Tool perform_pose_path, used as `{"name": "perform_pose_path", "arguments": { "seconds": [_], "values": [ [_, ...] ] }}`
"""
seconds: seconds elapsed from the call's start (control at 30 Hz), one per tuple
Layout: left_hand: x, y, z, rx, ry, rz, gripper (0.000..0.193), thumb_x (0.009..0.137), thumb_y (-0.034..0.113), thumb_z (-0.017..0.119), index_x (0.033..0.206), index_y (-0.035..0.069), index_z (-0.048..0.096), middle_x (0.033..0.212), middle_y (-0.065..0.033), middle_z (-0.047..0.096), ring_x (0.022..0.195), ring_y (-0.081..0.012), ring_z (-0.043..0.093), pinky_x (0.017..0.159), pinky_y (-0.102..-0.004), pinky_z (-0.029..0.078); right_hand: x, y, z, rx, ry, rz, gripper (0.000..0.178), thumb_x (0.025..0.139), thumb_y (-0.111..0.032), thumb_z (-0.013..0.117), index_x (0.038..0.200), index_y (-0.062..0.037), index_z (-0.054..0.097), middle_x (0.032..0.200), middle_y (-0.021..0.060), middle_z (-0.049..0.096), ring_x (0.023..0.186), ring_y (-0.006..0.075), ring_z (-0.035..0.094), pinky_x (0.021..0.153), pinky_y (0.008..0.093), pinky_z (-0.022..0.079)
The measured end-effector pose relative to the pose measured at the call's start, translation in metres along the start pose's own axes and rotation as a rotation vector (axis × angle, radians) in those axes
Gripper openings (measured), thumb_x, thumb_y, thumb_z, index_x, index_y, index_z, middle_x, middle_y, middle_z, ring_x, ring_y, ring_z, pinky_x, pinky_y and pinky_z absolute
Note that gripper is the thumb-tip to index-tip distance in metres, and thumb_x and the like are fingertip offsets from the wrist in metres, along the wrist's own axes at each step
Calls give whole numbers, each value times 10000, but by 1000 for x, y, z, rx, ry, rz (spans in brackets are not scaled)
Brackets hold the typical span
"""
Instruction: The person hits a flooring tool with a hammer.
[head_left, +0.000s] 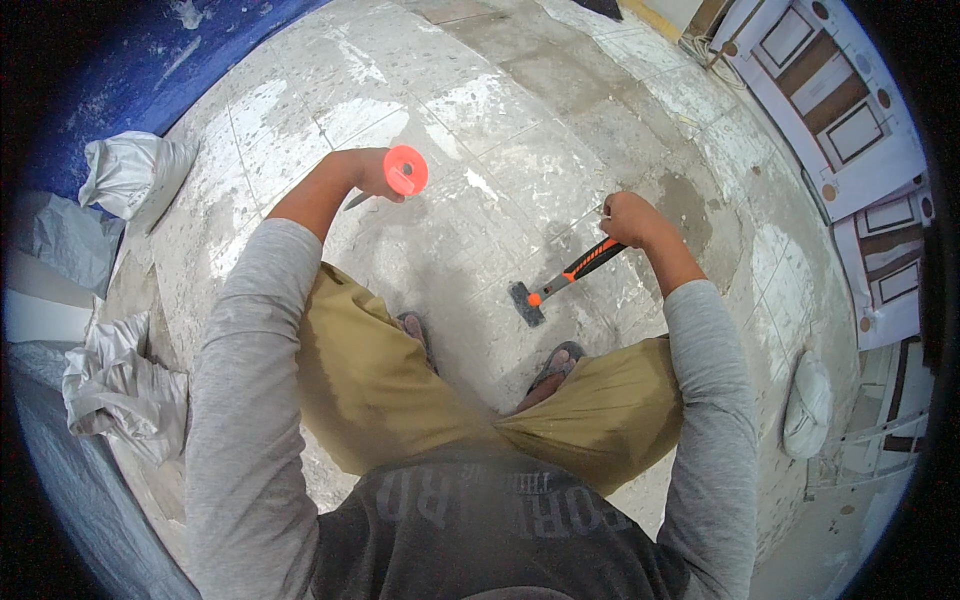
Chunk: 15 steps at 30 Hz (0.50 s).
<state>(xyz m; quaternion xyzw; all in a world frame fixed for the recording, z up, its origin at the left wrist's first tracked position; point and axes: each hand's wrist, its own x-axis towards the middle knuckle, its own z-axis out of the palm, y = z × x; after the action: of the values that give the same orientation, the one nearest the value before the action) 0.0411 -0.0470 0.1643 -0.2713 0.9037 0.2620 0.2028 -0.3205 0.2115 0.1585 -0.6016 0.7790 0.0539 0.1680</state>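
Observation:
My left hand (369, 172) is closed around a chisel (405, 158) with a round, bright orange-pink hand guard. The guard faces up, and a bit of the dark metal shaft shows below the hand. In my right hand (634, 220) is a club hammer (592, 260), gripped near the end of its black and orange handle. Its dusty grey head hangs low between my feet, left of the hand and apart from the chisel. Whether the head touches the floor I cannot tell. Under both tools lies a tiled floor (480, 235) with chipped white patches and grey dust.
White sacks (135, 175) and crumpled sheeting (125, 385) lie along the left, by a blue wall (110, 90). Printed panels with door pictures (800, 60) stand at the right. A small white bag (808, 405) sits near them. My sandalled feet (560, 362) rest on the floor.

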Motion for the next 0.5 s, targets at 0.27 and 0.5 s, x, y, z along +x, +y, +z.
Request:
{"name": "perform_pose_path", "arguments": {
  "seconds": [0.27, 0.5],
  "values": [
    [14, -26, 15, -109, 48, 31, 397, 701, 347, 777, 960, 80, 638, 822, -47, 658, 716, -162, 613, 652, -337, 509, 6, 4, 5, -54, -15, -2, 292, 742, -208, 667, 937, 10, 679, 924, 232, 669, 889, 379, 647, 796, 423, 510],
    [12, -22, 11, -33, 26, 5, 401, 697, 340, 778, 972, 85, 638, 858, -54, 669, 748, -173, 615, 670, -340, 508, 2, 5, 6, -33, 49, -56, 263, 715, -176, 626, 839, 49, 684, 875, 266, 660, 826, 402, 661, 750, 456, 525]
  ]
}}
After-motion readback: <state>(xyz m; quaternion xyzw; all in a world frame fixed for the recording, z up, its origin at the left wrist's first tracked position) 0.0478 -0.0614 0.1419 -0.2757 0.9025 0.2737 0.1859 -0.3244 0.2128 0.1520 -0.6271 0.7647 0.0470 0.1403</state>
